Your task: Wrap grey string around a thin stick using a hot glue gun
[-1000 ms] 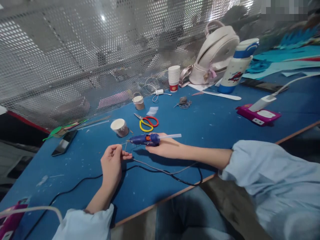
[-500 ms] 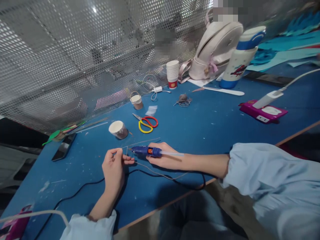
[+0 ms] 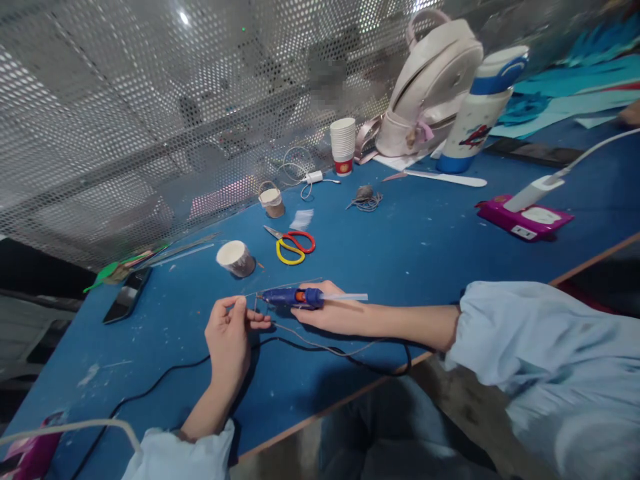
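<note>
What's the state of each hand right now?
Left hand: closed, pinching a thin wire.
Right hand: closed around the blue glue gun, with its nozzle toward the wire.

Glue gun (image 3: 293, 297): blue body, orange trigger. It lies level in your right hand (image 3: 330, 313), low over the blue tabletop (image 3: 425, 247), near the front edge at centre. The nozzle points left. A clear glue stick (image 3: 350, 297) juts from the rear, pointing right. Its black cord (image 3: 165, 377) loops along the near edge and trails off left.

Wire (image 3: 320, 348): thin, grey, bent. One end is pinched between thumb and fingertips of your left hand (image 3: 227, 337), just left of the nozzle. The rest trails right along the tabletop under your right wrist.
</note>
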`<state>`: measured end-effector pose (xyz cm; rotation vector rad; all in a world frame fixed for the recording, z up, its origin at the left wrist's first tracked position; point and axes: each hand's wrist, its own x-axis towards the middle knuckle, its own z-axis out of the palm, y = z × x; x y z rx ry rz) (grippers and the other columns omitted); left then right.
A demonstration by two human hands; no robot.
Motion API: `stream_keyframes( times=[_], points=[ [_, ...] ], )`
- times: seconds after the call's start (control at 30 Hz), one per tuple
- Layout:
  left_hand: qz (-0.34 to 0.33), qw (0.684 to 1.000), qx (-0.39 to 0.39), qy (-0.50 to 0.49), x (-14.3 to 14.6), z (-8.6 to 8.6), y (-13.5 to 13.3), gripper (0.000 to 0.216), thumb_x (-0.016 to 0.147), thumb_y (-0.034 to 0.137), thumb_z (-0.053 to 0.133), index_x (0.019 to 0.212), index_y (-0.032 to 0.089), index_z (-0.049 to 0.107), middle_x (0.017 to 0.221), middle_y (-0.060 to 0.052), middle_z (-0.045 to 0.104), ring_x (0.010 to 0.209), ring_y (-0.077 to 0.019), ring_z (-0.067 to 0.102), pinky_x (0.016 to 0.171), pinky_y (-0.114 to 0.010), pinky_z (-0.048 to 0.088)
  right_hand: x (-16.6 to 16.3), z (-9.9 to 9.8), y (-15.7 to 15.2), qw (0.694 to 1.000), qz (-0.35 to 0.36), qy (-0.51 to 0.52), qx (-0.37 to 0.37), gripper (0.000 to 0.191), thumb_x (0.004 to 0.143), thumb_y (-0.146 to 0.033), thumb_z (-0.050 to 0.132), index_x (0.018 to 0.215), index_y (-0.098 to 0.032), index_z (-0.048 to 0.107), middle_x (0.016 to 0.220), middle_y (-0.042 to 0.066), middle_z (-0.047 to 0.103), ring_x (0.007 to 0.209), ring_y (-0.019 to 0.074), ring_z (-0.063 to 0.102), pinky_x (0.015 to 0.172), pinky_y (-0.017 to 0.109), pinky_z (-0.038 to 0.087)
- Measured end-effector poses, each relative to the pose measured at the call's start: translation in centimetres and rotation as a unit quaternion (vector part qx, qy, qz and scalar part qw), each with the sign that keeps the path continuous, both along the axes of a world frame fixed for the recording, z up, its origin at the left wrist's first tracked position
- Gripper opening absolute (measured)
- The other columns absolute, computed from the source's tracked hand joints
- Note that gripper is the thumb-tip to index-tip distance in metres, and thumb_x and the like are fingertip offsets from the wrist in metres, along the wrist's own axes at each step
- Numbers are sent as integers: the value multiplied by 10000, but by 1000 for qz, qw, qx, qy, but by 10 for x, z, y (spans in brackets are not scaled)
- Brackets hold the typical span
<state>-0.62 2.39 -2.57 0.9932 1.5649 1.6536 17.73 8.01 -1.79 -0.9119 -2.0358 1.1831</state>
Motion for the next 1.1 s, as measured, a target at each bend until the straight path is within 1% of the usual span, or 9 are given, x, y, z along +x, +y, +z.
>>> stream_keyframes(
  times=[0.17, 0.33, 0.5, 0.6, 0.7, 0.9, 1.1],
  points=[
    [4, 1000, 6, 4, 0, 0, 1, 184, 796, 330, 617, 864, 180, 533, 497, 49, 622, 476, -172, 651, 501, -308, 560, 1, 0, -1, 1000, 22, -11, -14, 117, 728, -257, 582, 668, -167, 537, 576, -45, 493, 533, 84, 430, 496, 196, 315],
    [1, 1000, 1, 24, 0, -1, 0, 196, 798, 340, 615, 874, 182, 527, 504, 47, 630, 473, -174, 649, 504, -317, 561, 1, 2, 0, 1000, 10, -3, -10, 101, 734, -246, 558, 682, -161, 543, 617, -30, 515, 563, 89, 444, 508, 196, 327],
    [2, 1000, 9, 22, -1, -1, 0, 200, 793, 341, 619, 873, 185, 523, 501, 48, 625, 481, -173, 651, 519, -320, 561, 1, 2, -1, 999, 33, -19, -16, 114, 730, -260, 570, 677, -164, 538, 590, -38, 497, 547, 88, 435, 488, 196, 310],
    [2, 1000, 4, 22, 0, 1, -1, 202, 791, 343, 618, 875, 186, 524, 505, 48, 623, 484, -186, 659, 513, -324, 558, 2, 4, -1, 1000, 18, -16, -9, 110, 738, -255, 556, 681, -162, 546, 617, -30, 518, 562, 90, 442, 506, 201, 317],
    [3, 1000, -1, 22, 1, 3, -2, 195, 794, 343, 611, 868, 184, 526, 509, 49, 620, 485, -191, 663, 507, -324, 558, 3, 6, 0, 1000, 4, -22, -19, 95, 745, -247, 537, 708, -163, 560, 635, -28, 527, 561, 89, 433, 518, 206, 323],
    [3, 1000, 1, 23, 3, 5, -2, 187, 799, 338, 606, 863, 183, 524, 502, 48, 615, 481, -190, 661, 499, -319, 559, 3, 5, 0, 1000, 19, -8, -6, 116, 730, -249, 563, 658, -163, 534, 602, -36, 499, 562, 89, 428, 514, 201, 314],
    [6, 999, 1, 32, 3, 4, -2, 188, 796, 342, 613, 855, 181, 537, 501, 55, 606, 483, -187, 661, 507, -323, 565, 3, 6, 0, 999, 8, -34, -22, 96, 744, -252, 537, 714, -165, 566, 624, -30, 519, 561, 89, 431, 513, 203, 310]
  ],
)
